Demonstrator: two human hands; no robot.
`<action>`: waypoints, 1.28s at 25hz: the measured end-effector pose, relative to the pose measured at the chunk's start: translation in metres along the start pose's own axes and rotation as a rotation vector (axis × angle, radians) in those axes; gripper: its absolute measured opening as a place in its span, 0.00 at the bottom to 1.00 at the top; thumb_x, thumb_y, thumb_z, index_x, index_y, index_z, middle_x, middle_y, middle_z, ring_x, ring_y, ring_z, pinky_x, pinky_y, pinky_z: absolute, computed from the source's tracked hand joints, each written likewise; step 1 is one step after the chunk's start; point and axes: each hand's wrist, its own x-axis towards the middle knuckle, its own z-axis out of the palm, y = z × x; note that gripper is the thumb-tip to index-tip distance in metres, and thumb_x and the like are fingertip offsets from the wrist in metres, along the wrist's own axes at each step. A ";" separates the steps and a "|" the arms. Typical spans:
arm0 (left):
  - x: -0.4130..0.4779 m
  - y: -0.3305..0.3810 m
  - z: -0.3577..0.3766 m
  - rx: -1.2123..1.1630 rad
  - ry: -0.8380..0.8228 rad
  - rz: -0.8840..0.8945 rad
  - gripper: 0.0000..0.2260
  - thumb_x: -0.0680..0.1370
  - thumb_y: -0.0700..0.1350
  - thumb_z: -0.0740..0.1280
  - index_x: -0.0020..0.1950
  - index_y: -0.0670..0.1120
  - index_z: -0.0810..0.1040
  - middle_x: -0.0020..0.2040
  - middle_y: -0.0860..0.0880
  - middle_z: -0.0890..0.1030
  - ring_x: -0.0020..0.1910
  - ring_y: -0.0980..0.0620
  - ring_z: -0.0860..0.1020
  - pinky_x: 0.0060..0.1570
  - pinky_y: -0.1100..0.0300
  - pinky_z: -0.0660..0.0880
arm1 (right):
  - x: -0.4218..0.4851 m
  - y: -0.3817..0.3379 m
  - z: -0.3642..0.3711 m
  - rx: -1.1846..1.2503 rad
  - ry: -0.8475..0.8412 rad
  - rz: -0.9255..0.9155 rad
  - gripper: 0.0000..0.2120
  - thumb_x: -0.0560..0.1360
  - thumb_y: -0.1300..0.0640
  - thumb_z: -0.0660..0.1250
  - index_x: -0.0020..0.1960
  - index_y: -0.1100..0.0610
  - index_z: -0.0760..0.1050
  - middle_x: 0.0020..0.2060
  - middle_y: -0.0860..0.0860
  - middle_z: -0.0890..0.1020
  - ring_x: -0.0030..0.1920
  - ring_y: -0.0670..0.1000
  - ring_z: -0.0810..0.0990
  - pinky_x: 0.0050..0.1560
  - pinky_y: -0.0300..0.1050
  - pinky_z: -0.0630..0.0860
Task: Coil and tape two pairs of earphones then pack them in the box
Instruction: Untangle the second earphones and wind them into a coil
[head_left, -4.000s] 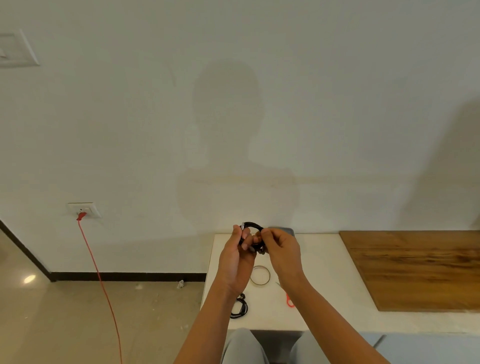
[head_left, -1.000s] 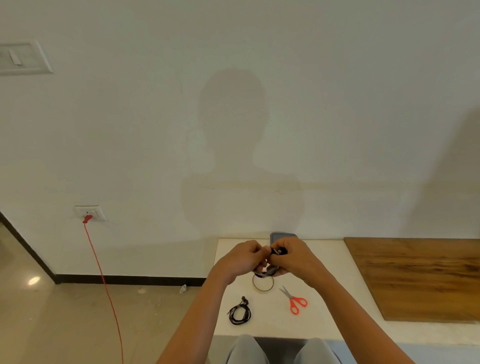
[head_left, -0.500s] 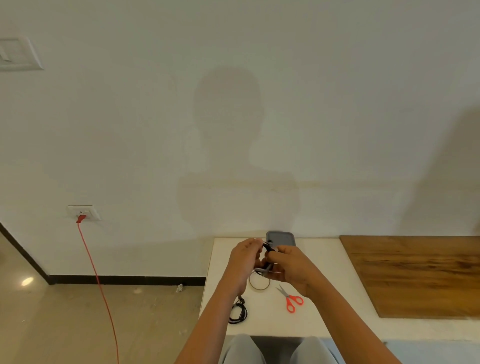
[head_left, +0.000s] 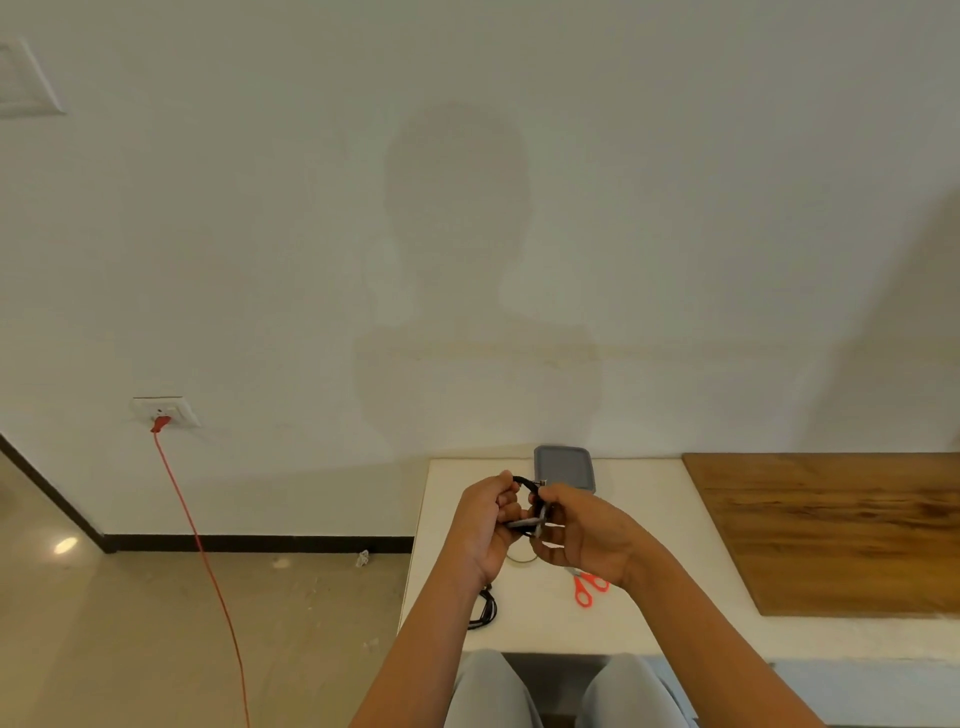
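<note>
Earphones, black and wound into a small coil, are held up over the middle of the bench, between the two hands and just nearer than the grey box, which sits at the bench's far edge against the wall. Such a cord is judged light, limp and springy: the loops will want to fan open if let go, so the sound place to hold is across the bundled strands, never by a single loose end or an earbud. The left hand has its fingers curled round the coil's left side; the right hand pinches the right side between thumb and fingers, so the coil lies directly between them. A pale grey strip, probably tape, crosses the lower part of the coil, though how far it is wrapped cannot be told. Below the hands a roll of tape shows partly on the bench. A second pair lies coiled near the left edge toward the near corner, red-handled scissors lie nearer the middle, and a wooden board covers the right end.
</note>
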 end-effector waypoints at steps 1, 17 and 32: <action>0.001 0.000 0.000 0.019 0.011 0.008 0.12 0.81 0.40 0.58 0.38 0.43 0.70 0.23 0.53 0.62 0.20 0.58 0.61 0.36 0.59 0.72 | 0.001 0.001 -0.001 0.049 -0.041 0.024 0.09 0.77 0.56 0.64 0.48 0.62 0.77 0.43 0.58 0.78 0.41 0.52 0.76 0.43 0.45 0.78; 0.008 -0.004 -0.004 -0.095 -0.049 0.047 0.13 0.81 0.41 0.59 0.36 0.44 0.69 0.23 0.52 0.63 0.25 0.55 0.61 0.36 0.58 0.69 | 0.017 0.019 -0.013 0.117 -0.161 -0.141 0.06 0.73 0.68 0.66 0.50 0.64 0.76 0.45 0.60 0.81 0.46 0.55 0.81 0.48 0.46 0.80; 0.027 -0.011 -0.022 0.851 -0.135 0.112 0.12 0.81 0.49 0.58 0.41 0.48 0.77 0.28 0.54 0.69 0.26 0.56 0.69 0.39 0.57 0.70 | 0.040 0.007 -0.029 -0.788 -0.109 -0.523 0.16 0.75 0.57 0.68 0.62 0.52 0.74 0.54 0.46 0.81 0.52 0.45 0.82 0.51 0.37 0.78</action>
